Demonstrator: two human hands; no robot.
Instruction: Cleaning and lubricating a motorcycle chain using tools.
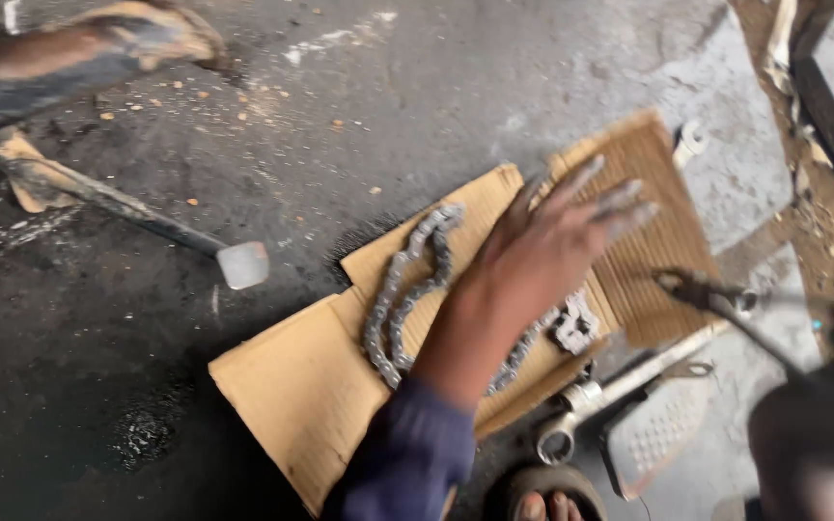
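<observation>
Head view: left hand (542, 256) open, fingers spread, above chain (407, 289) on cardboard (301, 386). Right hand (813, 425) blurred; its grip on pliers (716, 299) cannot be judged.

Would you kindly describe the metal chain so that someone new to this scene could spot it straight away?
Start at the torn brown cardboard sheet lying on the dark, grimy floor. On its middle lies the grey metal roller chain, folded into a long narrow loop, partly under the person's outstretched left hand. Unlike the rigid silver ring spanner beside the cardboard, it is made of many small links and curves.
</observation>
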